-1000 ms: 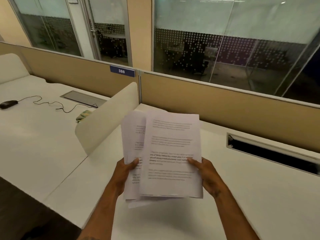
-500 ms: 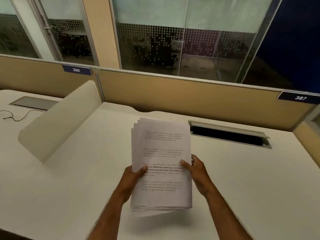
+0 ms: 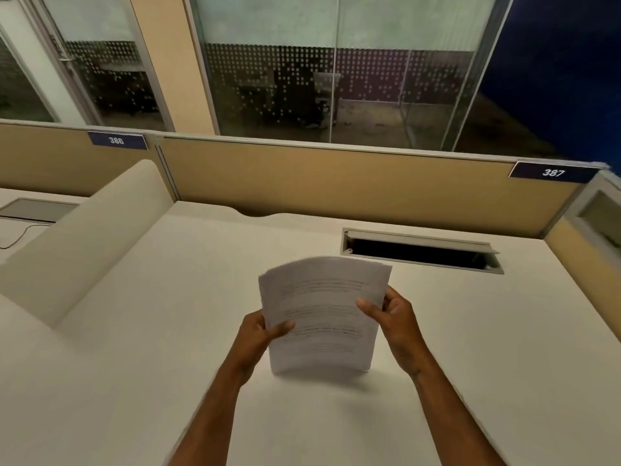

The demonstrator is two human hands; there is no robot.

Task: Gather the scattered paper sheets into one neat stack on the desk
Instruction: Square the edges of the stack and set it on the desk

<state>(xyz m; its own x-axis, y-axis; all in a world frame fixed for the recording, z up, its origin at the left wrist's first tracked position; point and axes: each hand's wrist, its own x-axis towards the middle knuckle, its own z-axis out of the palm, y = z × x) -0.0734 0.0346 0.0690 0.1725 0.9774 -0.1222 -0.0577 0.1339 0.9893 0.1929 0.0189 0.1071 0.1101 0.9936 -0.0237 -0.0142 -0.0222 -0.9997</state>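
Observation:
A bundle of printed paper sheets (image 3: 322, 307) stands nearly upright on the white desk (image 3: 470, 348), its bottom edge touching or almost touching the desk top. The sheets bow slightly and their top edges fan a little. My left hand (image 3: 260, 334) grips the bundle's left edge, thumb on the front page. My right hand (image 3: 389, 314) grips the right edge the same way. No loose sheets lie elsewhere on the desk in this view.
An open cable slot (image 3: 420, 252) is set into the desk behind the papers. A cream divider panel (image 3: 84, 237) rises at the left, tan partition walls (image 3: 336, 183) close the back and right. A cable (image 3: 16, 238) lies on the neighbouring desk.
The two offset groups of sheets have come together into one bundle. It has tipped from lying flat in my hands to standing on its bottom edge on the desk. My head turned right.

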